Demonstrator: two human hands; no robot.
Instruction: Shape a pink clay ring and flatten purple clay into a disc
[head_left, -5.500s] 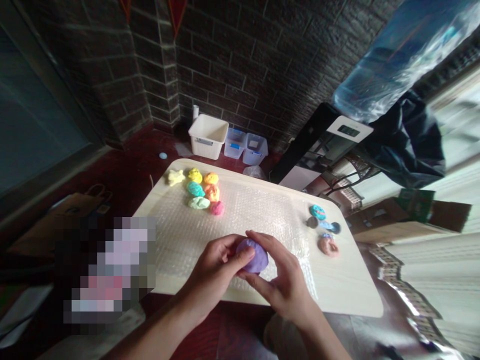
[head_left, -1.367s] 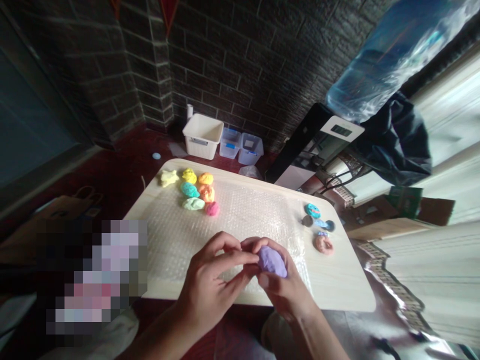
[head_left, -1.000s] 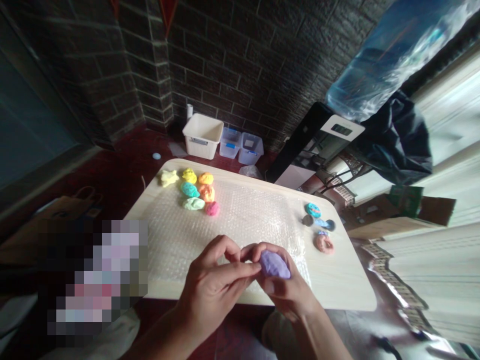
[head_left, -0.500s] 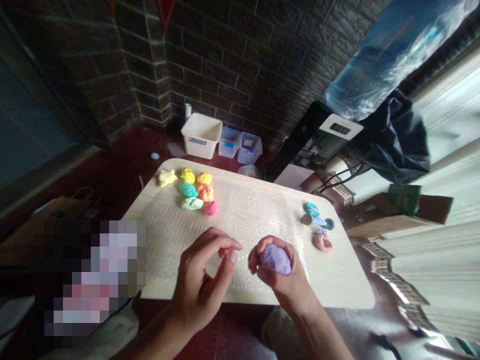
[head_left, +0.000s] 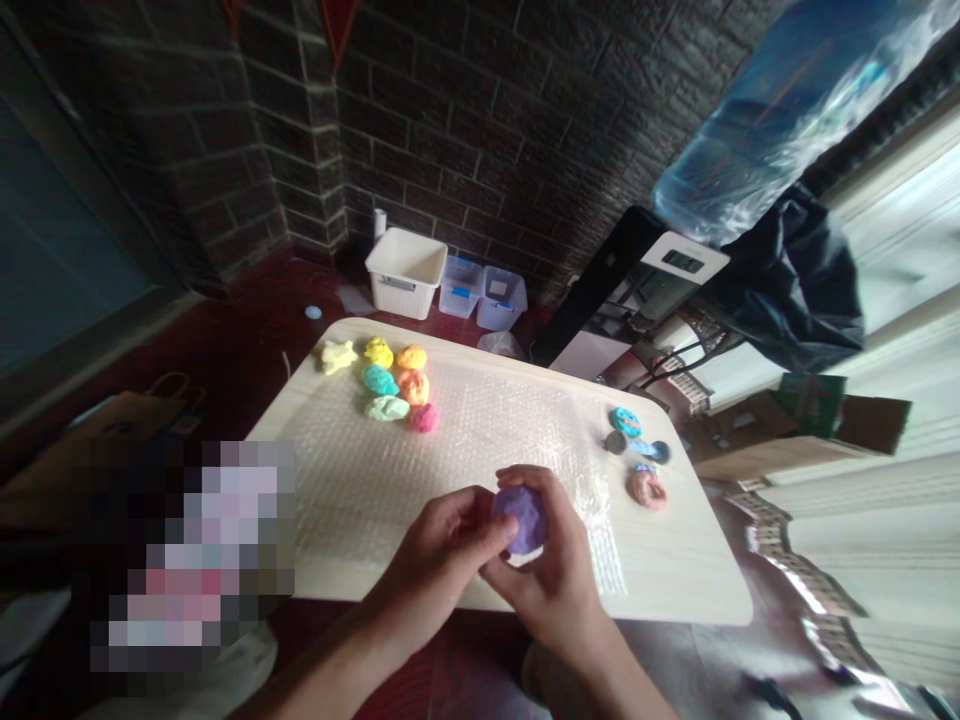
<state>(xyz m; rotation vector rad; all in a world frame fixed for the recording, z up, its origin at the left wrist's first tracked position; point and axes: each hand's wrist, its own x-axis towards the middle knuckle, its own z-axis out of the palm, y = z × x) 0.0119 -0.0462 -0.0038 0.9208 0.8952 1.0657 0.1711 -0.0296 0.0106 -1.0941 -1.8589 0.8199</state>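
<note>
A purple lump of modelling clay [head_left: 523,517] is held above the near middle of the table, with a pale patch on its lower edge. My right hand [head_left: 559,545] curls its fingers and thumb around the lump from the right. From the left, my left hand [head_left: 454,535] presses its thumb onto the clay, its fingers closed against the lump's side and partly hidden. Beneath both hands lies clear bubble wrap [head_left: 495,420] on the pale wooden table [head_left: 690,560].
Several coloured clay lumps, among them a pink one [head_left: 424,418] and a teal one [head_left: 380,380], sit at the table's far left. A teal disc [head_left: 627,422], a dumbbell-like shape [head_left: 637,447] and a pinkish ring [head_left: 648,490] lie at the right. Bins [head_left: 406,275] stand beyond.
My left hand has moved right and onto the purple clay, having been apart from it. My right hand has shifted slightly left with the lump and turned it.
</note>
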